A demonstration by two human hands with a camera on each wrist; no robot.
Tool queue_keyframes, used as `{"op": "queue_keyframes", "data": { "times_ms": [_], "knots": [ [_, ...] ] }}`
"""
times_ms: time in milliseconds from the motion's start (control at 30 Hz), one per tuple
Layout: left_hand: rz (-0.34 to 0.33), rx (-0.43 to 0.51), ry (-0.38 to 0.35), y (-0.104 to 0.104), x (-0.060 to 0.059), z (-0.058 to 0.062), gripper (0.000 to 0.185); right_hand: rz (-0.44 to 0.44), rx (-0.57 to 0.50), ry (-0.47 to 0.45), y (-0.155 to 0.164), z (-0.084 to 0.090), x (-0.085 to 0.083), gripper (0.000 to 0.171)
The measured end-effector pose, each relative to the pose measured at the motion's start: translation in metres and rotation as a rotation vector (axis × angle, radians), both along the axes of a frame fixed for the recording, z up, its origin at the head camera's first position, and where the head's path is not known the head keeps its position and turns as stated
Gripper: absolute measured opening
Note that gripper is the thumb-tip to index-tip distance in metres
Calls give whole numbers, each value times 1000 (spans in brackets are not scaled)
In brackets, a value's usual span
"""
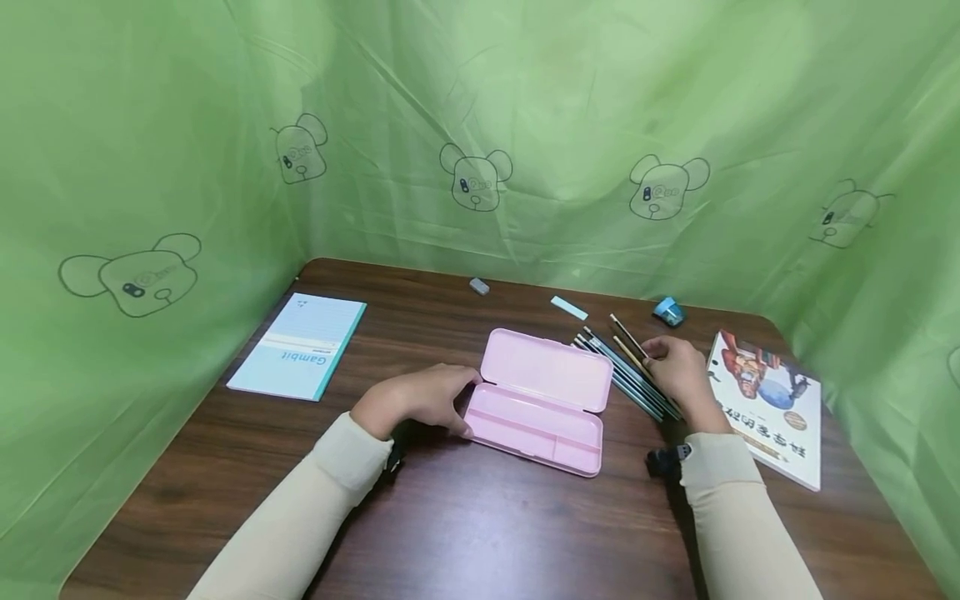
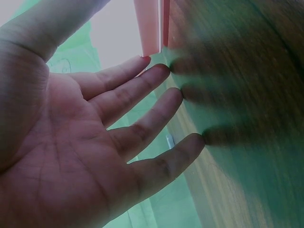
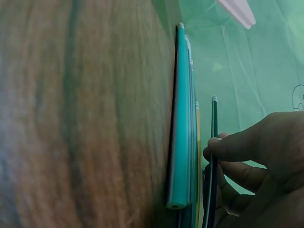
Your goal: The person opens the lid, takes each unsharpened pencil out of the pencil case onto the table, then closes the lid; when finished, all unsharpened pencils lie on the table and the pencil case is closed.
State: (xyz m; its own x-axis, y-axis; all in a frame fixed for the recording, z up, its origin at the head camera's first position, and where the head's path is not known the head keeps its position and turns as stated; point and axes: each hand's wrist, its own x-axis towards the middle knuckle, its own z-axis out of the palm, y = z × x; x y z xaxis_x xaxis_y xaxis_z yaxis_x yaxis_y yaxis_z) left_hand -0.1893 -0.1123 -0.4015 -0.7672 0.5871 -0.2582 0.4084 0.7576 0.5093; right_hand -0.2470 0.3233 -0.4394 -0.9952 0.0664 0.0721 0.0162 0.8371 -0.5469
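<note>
The pink pencil case (image 1: pixel 547 371) lies with its lid folded back and its divided tray facing up. My left hand (image 1: pixel 423 396) spans the left end of the case, thumb at the near corner and index finger near the hinge. In the left wrist view its fingers are extended and spread, one fingertip right at the end of the case (image 2: pixel 149 28). My right hand (image 1: pixel 678 367) pinches a dark pencil (image 3: pixel 213 123) between thumb and fingers, raised beside the others. Under and left of that hand lie several blue-green pencils (image 1: pixel 633 387) and a yellow one (image 3: pixel 198 142).
A Gambit notebook (image 1: pixel 296 350) lies at the left, an illustrated book (image 1: pixel 772 400) at the right. Toward the back are a grey eraser (image 1: pixel 479 287), a pale blue strip (image 1: pixel 569 307) and a blue pencil sharpener (image 1: pixel 669 312). Green curtain (image 1: pixel 405 225) encloses the table's back and sides.
</note>
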Motion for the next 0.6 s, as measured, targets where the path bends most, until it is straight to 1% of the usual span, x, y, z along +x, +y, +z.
{"op": "queue_keyframes", "data": {
  "times_ms": [133, 233, 600],
  "knots": [
    [0, -3, -2, 1, 1, 1, 75, -2, 9, -51, 1, 2, -1, 27],
    [-6, -5, 6, 2, 2, 1, 74, -3, 18, -70, 2, 2, -2, 28],
    [5, -2, -1, 2, 2, 0, 75, 23, 32, -62, 3, 2, -1, 28]
  ]
}}
